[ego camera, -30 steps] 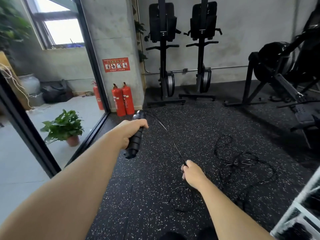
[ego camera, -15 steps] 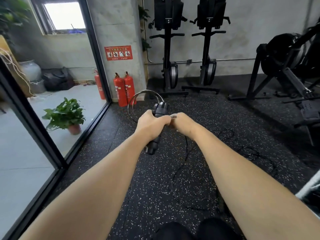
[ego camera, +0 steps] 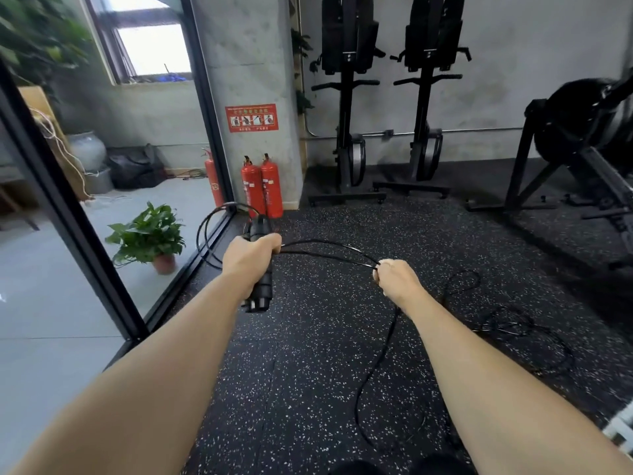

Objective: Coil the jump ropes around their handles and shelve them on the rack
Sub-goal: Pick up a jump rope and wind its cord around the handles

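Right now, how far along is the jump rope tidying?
Barely begun. A couple of loops hang by the handle in the left hand. The right hand pinches the next stretch of rope. More trails on the floor; the rack awaits.

Glossy black cord [ego camera: 329,250], matt handles [ego camera: 262,289], speckled rubber floor [ego camera: 308,371]

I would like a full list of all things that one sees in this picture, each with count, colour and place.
jump rope handle: one, black, held at centre
rope cord: one, black, stretched rightward from handle, trailing to floor
loose rope: one tangle, black, on floor at right
fire extinguishers: three, red, near pillar
potted plant: one, green, at left
upright machines: two, black, against back wall
left hand: one, grips handle
right hand: one, pinches cord
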A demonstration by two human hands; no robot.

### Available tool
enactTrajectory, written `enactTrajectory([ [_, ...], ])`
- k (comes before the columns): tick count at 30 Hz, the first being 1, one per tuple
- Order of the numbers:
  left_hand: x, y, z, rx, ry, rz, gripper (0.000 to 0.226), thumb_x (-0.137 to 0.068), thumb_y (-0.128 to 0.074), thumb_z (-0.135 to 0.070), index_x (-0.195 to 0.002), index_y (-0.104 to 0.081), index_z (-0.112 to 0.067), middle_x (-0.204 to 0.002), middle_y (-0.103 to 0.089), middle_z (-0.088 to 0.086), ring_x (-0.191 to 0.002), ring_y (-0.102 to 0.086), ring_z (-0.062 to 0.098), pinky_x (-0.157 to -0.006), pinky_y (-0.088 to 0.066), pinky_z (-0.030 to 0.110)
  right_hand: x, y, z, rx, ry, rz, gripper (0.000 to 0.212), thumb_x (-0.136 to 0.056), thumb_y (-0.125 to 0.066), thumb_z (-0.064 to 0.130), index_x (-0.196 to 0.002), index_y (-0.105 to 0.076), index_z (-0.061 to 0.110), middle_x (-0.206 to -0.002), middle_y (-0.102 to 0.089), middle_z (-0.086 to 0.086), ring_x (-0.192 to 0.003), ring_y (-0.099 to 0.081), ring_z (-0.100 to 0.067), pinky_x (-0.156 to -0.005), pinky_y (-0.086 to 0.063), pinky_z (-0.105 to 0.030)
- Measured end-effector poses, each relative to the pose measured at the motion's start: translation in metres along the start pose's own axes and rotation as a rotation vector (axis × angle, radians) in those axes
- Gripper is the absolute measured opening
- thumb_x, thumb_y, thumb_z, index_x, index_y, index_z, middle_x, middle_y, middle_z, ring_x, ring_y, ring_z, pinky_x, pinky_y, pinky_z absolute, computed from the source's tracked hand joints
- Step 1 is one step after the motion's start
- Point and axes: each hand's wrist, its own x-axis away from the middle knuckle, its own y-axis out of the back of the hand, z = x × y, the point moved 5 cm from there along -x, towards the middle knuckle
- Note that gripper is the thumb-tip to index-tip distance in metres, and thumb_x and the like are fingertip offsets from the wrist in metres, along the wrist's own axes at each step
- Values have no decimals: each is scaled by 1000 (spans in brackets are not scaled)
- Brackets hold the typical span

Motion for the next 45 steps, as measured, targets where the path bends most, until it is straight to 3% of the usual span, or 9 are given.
enactTrajectory([
  [3, -2, 3, 13, -34, 22, 17, 38, -60, -62, -32, -89, -56, -7, -75, -55, 9, -64, -50, 26, -59, -45, 32, -8, 10, 8, -59, 56, -107, 35, -91, -37, 7, -58, -46, 16, -66, -52, -4, -65, -45, -24, -60, -32, -34],
  [8, -13, 16, 13, -513, -151, -5, 52, -54, -63, -49, -92, -58, -13, -76, -64, 2, -67, -60, 21, -60, -46, 30, -7, 20, 35, 506, 299, -124, 32, -96, -32, 14, -82, -61, 15, -84, -65, -5, -86, -57, -27, -85, -37, -40],
  [13, -15, 32, 1, -747, -231, -114, 51, -64, -66, -51, -100, -53, -16, -82, -62, 1, -77, -61, 24, -68, -51, 34, -8, 13, 44, 820, 360, -98, 27, -95, -35, 14, -86, -60, 22, -96, -67, -1, -91, -51, -22, -82, -31, -37],
  [17, -16, 34, -1, -695, -225, -95, 52, -62, -65, -50, -98, -55, -13, -81, -63, 2, -72, -60, 21, -64, -47, 32, -16, 3, 27, 418, 71, 147, 35, -95, -37, 8, -111, -65, 21, -117, -59, 0, -110, -54, -26, -97, -41, -39],
  [21, -7, 18, -14, -758, -320, -57, 50, -71, -68, -48, -104, -49, -16, -88, -60, 1, -79, -59, 23, -70, -48, 34, -5, -7, 53, -11, 104, 170, 37, -97, -35, 6, -118, -64, 13, -117, -65, -9, -85, -55, -18, -76, -44, -29],
  [24, 4, -4, -25, -848, -400, -30, 50, -72, -69, -47, -103, -44, -17, -89, -56, 3, -83, -57, 29, -69, -44, 34, 12, -31, 83, -159, 147, 228, 32, -98, -38, 10, -114, -65, 13, -111, -67, -8, -52, -44, -8, -50, -38, -24],
  [30, 12, -27, -39, -844, -457, 28, 49, -72, -68, -49, -99, -43, -17, -86, -55, 1, -84, -57, 29, -67, -43, 35, 32, -71, 95, -563, 74, 361, 30, -97, -34, -2, -75, -54, 3, -63, -52, -9, -49, -45, -13, -46, -39, -20],
  [33, 8, -15, -41, -815, -430, -22, 49, -72, -69, -47, -102, -45, -17, -90, -55, 3, -86, -56, 29, -69, -44, 35, 22, -70, 71, -357, 67, 222, 42, -100, -40, 28, -65, -54, 10, -55, -49, -2, -46, -43, -15, -47, -37, -26],
  [45, -25, 51, 3, -934, -147, -107, 51, -70, -69, -45, -107, -53, -13, -87, -62, 4, -82, -62, 27, -68, -50, 31, 9, -32, -9, 15, -100, -13, 44, -96, -43, 33, -57, -43, 11, -62, -49, -5, -61, -47, -24, -62, -37, -35],
])
